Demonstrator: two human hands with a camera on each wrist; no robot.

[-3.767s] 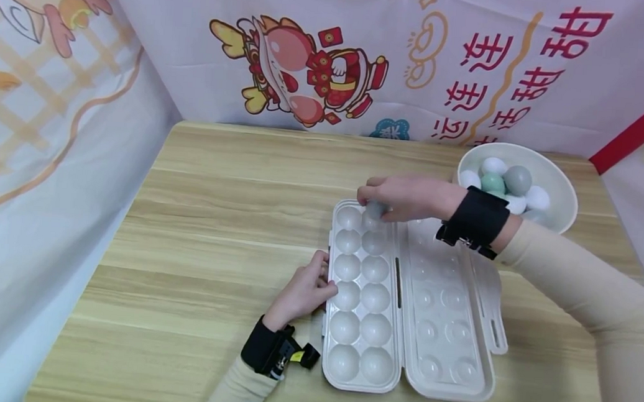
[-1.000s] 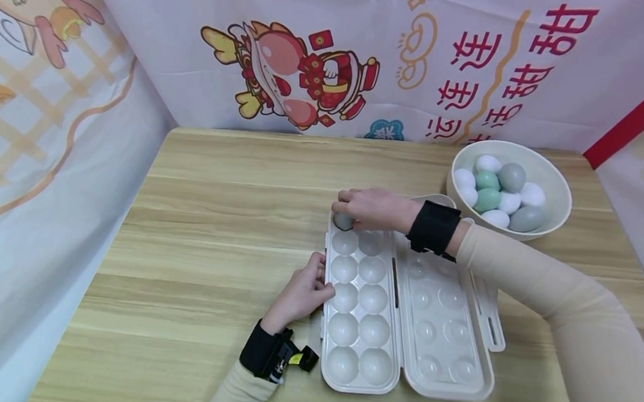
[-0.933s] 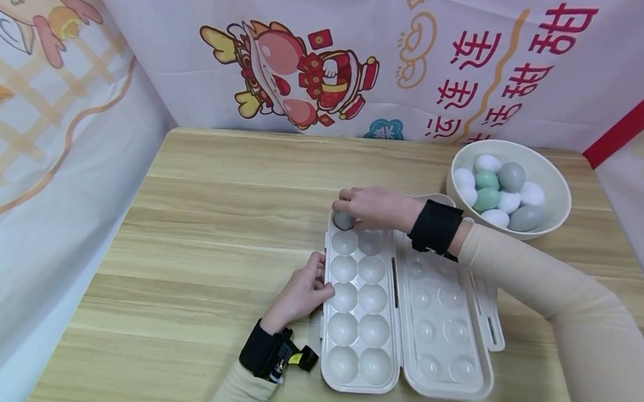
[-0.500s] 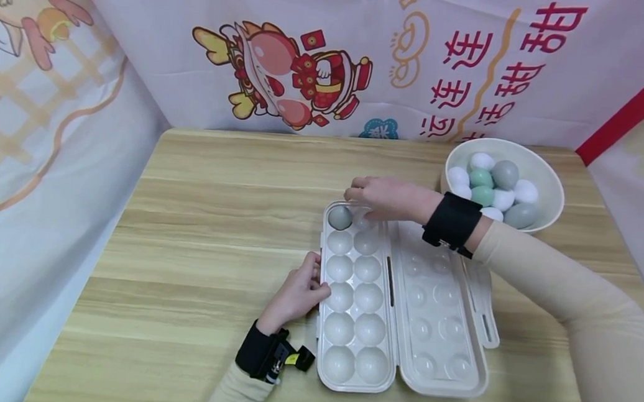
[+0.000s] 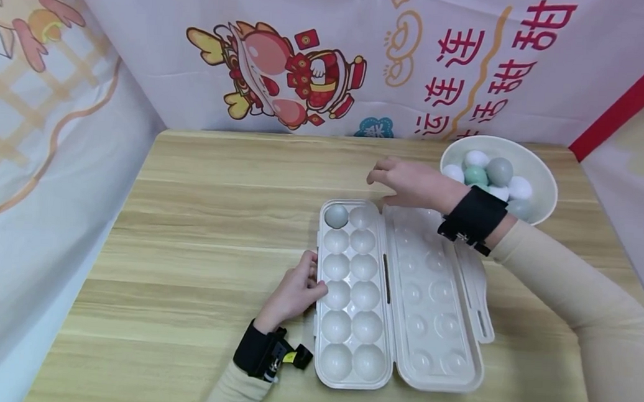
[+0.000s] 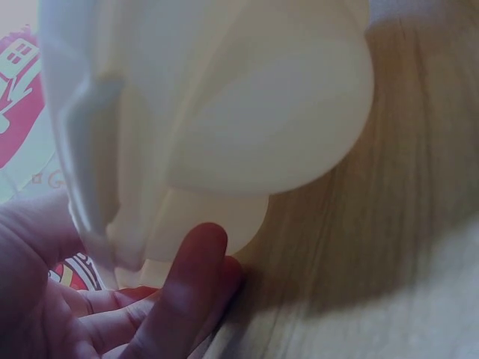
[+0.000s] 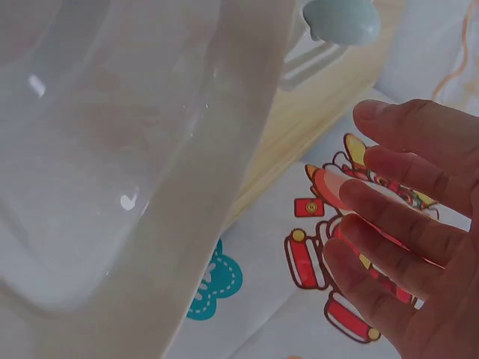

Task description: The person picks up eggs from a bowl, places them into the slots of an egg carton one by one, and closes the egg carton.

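Head view: egg tray (image 5: 351, 280) runs lengthwise near-to-far, left hand (image 5: 293, 292) pinching it, right hand (image 5: 415, 184), fingers spread.

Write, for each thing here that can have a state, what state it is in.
Egg box: open
Lid: folded back
Gray egg: seated in the far-left cup
Other eleven cups: empty
Bowl: upright, holding white, green and gray eggs
Left hand: gripping the egg box's left edge
Right hand: holding nothing
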